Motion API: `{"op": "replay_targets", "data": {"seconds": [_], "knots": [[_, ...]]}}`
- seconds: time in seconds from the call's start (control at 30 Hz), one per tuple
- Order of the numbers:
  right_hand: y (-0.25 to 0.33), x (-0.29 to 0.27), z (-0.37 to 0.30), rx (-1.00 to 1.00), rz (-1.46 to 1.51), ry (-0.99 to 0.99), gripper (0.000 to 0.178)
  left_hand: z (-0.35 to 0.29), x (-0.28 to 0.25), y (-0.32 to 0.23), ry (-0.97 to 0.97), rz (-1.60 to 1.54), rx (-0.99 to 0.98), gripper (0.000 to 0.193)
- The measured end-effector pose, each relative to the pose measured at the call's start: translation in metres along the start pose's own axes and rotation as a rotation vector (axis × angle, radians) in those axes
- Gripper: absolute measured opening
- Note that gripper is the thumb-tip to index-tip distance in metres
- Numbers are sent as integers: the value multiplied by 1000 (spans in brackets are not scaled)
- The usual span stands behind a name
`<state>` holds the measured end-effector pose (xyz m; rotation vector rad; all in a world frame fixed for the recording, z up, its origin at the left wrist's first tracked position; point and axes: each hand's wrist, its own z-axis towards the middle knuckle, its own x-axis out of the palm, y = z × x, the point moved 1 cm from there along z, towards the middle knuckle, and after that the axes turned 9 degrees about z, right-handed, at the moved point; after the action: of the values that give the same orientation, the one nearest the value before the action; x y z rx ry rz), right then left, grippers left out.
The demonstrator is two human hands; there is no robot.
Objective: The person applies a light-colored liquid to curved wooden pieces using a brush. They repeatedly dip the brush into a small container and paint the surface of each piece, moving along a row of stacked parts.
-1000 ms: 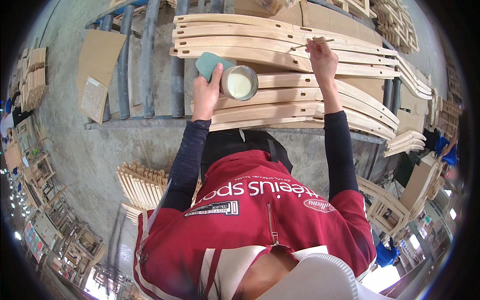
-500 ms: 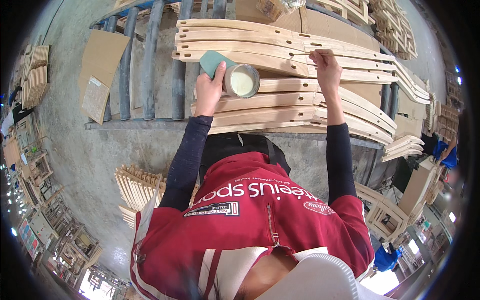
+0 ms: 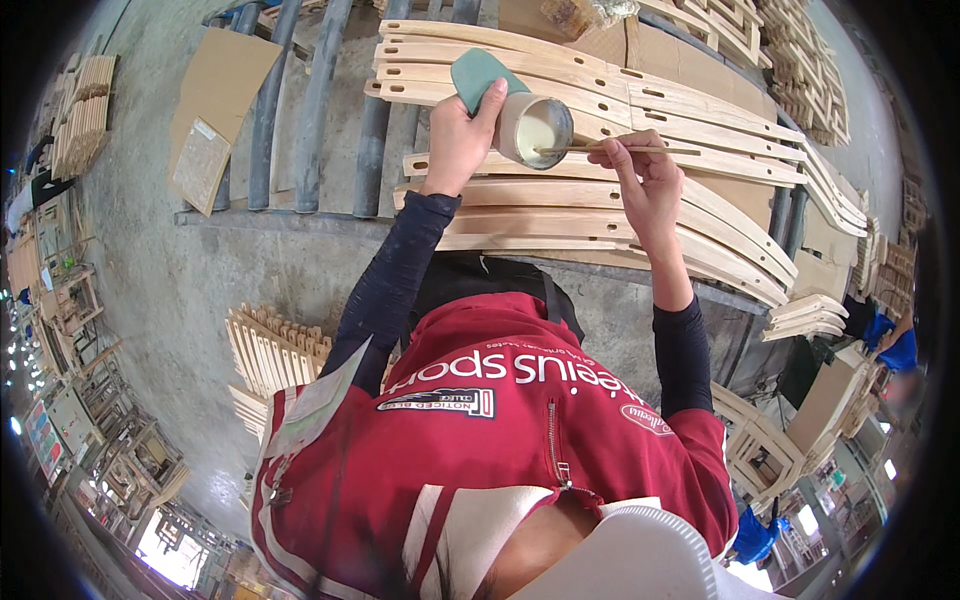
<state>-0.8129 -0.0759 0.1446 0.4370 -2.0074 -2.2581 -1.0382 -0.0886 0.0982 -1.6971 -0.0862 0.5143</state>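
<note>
My left hand [image 3: 460, 142] is closed round a round cup [image 3: 510, 128] of cream-coloured liquid, perhaps glue. Between the same fingers and the cup a flat green piece [image 3: 482, 76] sticks out; its kind I cannot make out. My right hand [image 3: 650, 187] pinches a thin stick [image 3: 680, 152], whose far end dips into the cup. Beneath both hands lie rows of pale, slightly bent wooden slats [image 3: 700, 104] with oval slots at their ends and near the middle bend.
The slats rest on cardboard [image 3: 770, 218] over a rack of grey rollers [image 3: 312, 110]. A loose cardboard sheet [image 3: 228, 90] lies on the left rollers. Stacked wooden parts [image 3: 275, 345] stand by my left side, and more frames [image 3: 765, 440] to the right.
The stick has moved from above the slats, leftward and down into the cup. The cup and green piece have shifted right and slightly up in the picture, still in my left hand.
</note>
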Motion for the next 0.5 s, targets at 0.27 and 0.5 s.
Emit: {"op": "replay_targets", "data": {"seconds": [0.27, 0.5], "knots": [[-22, -4, -4, 359, 561, -88, 16, -5, -4, -5, -37, -31, 2, 43], [-26, -9, 3, 424, 678, -146, 10, 0, 5, 15, -32, -123, -109, 44]]}}
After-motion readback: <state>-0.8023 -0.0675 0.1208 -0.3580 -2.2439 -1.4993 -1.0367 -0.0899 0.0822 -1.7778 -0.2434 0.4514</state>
